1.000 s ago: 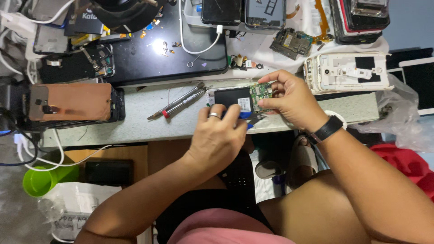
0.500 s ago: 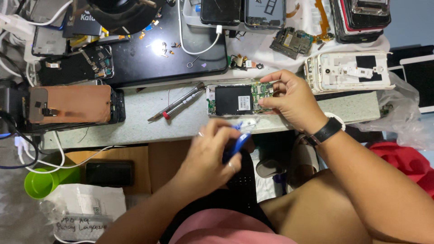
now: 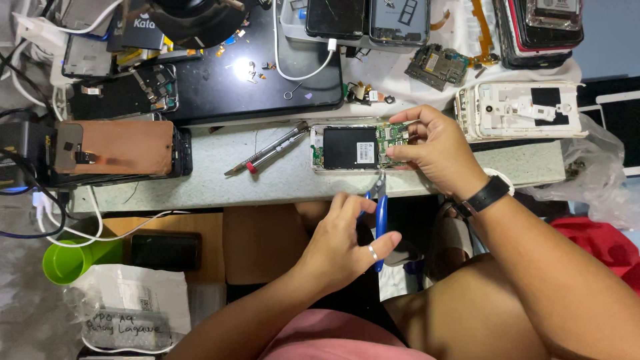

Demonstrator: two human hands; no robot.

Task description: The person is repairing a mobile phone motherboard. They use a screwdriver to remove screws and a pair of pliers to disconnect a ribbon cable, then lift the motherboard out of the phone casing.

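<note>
our left hand (image 3: pixel 343 247) is clamped on blue pliers (image 3: pixel 380 217) below the bench edge, our right hand (image 3: pixel 433 147) pinches the opened phone (image 3: pixel 353 148).

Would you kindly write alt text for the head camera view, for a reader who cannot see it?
Seen from above, the right hand steadies an opened phone on a grey bench, while the left hand holds blue-handled pliers just below it. Dismantled phones and tweezers lie around.
</note>
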